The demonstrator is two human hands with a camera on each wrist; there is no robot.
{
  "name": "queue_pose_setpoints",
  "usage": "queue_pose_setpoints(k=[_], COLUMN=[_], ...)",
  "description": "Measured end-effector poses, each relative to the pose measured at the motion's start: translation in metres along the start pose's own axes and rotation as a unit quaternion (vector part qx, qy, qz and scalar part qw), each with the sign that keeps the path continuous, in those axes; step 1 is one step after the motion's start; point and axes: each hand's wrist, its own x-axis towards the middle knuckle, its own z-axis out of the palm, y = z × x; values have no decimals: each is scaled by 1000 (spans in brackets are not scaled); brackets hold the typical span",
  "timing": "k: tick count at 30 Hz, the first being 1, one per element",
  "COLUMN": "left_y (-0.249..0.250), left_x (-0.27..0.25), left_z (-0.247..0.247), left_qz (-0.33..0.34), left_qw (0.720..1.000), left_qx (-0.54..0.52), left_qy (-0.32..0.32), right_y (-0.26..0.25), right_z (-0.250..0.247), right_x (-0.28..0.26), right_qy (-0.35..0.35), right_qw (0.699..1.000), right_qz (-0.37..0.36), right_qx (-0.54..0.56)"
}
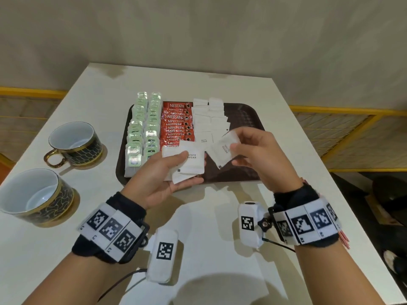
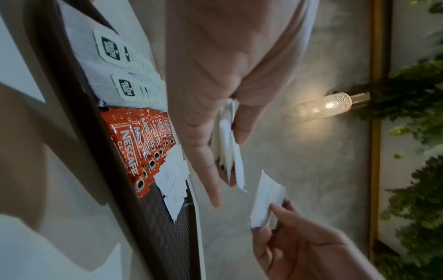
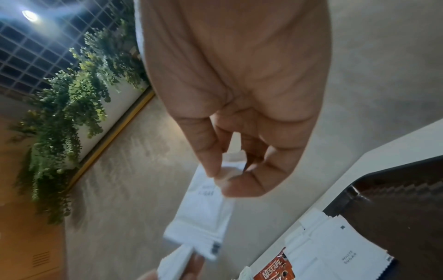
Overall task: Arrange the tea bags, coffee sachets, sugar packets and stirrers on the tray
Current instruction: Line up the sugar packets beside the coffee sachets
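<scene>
Head view: left hand fingers grip stacked sugar packets; right hand fingers pinch one packet.

Red coffee sachets on the tray read "NESCAFE"; white sugar packets over its near edge read "WHITE SUGAR".

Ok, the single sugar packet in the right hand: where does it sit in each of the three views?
Head: single sugar packet, right of centre, pinched by the right hand above the tray.
Left wrist: lower centre-right, held from below by fingers.
Right wrist: centre, hanging below the pinching fingers.
Shared landmark: the red Nescafe sachets.
</scene>
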Motion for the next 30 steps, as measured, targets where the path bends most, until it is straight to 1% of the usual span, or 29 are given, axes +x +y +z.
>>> queue_pose_setpoints(k=[3, 4, 6, 8, 9, 14, 15, 17, 20, 22, 25, 30], left_y=[-4, -5, -8, -11, -12, -16, -16, -15, -15, -16, -16, -13], left_x=[-1, -1, -1, -2, -2, 0, 1, 3, 4, 4, 2, -1], left_z=[2, 3, 5, 7, 7, 1, -1, -7, -17, -23, -27, -33], left_qz=[34, 49, 73, 88, 92, 92, 93, 99, 104, 104, 107, 111], left_qw=[998, 996, 992, 989, 989, 990, 990, 989, 987, 986, 986, 985], left_qx=[37, 57, 89, 101, 102, 92, 84, 74, 58, 49, 39, 25], left_qy=[31, 40, 49, 57, 60, 61, 64, 80, 108, 117, 123, 133], right_y=[2, 4, 7, 11, 12, 10, 10, 9, 13, 19, 31, 40], right_z=[4, 7, 13, 17, 19, 20, 18, 9, -4, -6, 0, 13], right_x=[-10, -12, -12, -7, -4, 11, 18, 38, 79, 106, 134, 152], right_qy=[-57, -65, -40, -1, 6, -34, -35, -16, 8, -1, -18, -31], right_qw=[998, 998, 999, 1000, 999, 999, 998, 996, 982, 970, 958, 949], right_qz=[-18, -19, -20, -20, -18, 15, 23, 35, 59, 88, 124, 121], right_qx=[-13, -17, -19, -22, -26, -37, -46, -80, -178, -227, -259, -288])
